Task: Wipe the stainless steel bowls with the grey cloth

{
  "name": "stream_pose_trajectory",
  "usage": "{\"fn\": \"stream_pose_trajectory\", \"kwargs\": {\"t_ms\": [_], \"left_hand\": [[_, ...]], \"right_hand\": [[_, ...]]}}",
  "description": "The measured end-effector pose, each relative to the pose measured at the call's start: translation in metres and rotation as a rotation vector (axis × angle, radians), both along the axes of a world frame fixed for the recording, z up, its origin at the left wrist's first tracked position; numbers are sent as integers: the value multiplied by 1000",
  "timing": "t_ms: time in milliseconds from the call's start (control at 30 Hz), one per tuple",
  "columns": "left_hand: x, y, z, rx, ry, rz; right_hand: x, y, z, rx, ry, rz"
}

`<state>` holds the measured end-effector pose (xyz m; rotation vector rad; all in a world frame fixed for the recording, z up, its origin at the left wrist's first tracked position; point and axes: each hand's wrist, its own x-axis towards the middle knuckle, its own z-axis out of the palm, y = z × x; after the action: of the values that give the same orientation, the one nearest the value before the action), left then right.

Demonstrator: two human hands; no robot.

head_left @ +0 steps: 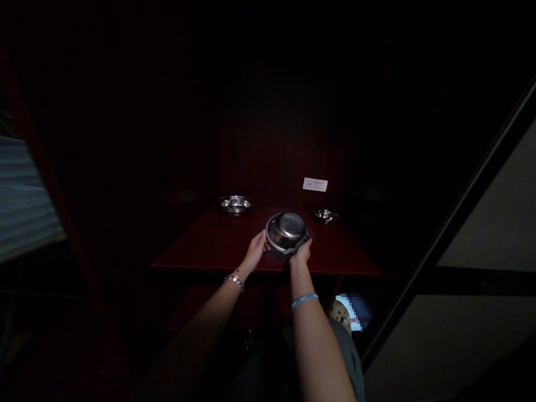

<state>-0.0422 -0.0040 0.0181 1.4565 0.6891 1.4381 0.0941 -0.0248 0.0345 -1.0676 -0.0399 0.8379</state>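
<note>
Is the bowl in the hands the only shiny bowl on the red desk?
No, besides the held bowl, a wide bowl and a small bowl sit on the desk.

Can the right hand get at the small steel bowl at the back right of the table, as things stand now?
Probably not freely: the right hand and the left hand both hold the tilted bowl. The table between it and the small bowl looks bare.

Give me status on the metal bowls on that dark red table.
Done: nothing clearly finished. In hand: both hands, left hand and right hand, hold a steel bowl tilted over the table, with a dark cloth-like thing under the right fingers. Left: the wide bowl and small bowl sit untouched at the back.
</note>
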Motion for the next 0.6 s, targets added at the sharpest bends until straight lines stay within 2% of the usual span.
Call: {"fn": "stream_pose_trajectory", "kwargs": {"t_ms": [500, 600], "left_hand": [[-1, -2, 1, 24, 40, -11], [-1, -3, 2, 38, 45, -4]], "right_hand": [[2, 0, 2, 24, 57, 5], [2, -2, 2, 10, 14, 10]]}}
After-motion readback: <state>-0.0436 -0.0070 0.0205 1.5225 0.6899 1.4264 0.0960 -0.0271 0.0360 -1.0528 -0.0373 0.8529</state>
